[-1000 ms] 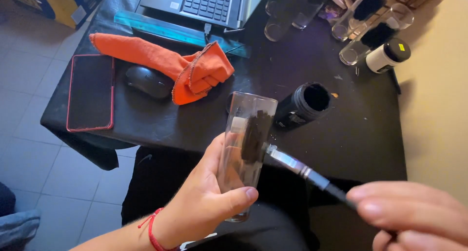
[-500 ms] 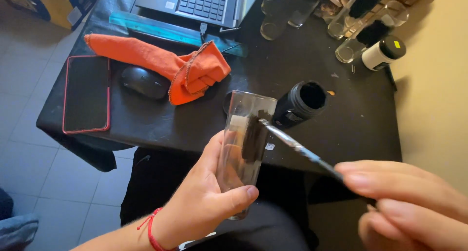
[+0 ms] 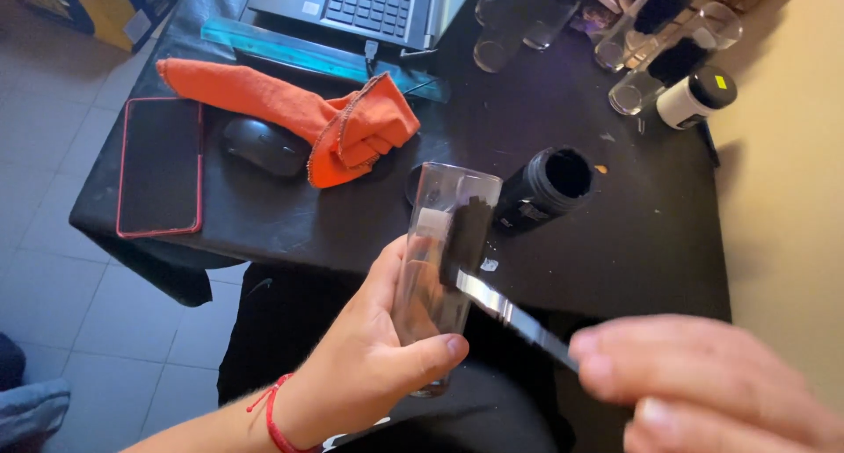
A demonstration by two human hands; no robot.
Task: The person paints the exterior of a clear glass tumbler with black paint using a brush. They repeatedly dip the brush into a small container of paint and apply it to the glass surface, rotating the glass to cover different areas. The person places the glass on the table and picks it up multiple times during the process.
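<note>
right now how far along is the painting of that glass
Done: black jar stands open; the brush is loaded dark. In hand: left hand grips the clear glass, right hand presses the brush on it. Left: the glass is mostly see-through.

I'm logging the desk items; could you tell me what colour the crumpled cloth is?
The cloth is orange, seen in the head view.

Clear glossy glass (image 3: 440, 268); metal-ferruled brush (image 3: 492, 299); orange cloth (image 3: 352, 127); matt black table (image 3: 633, 233).
</note>
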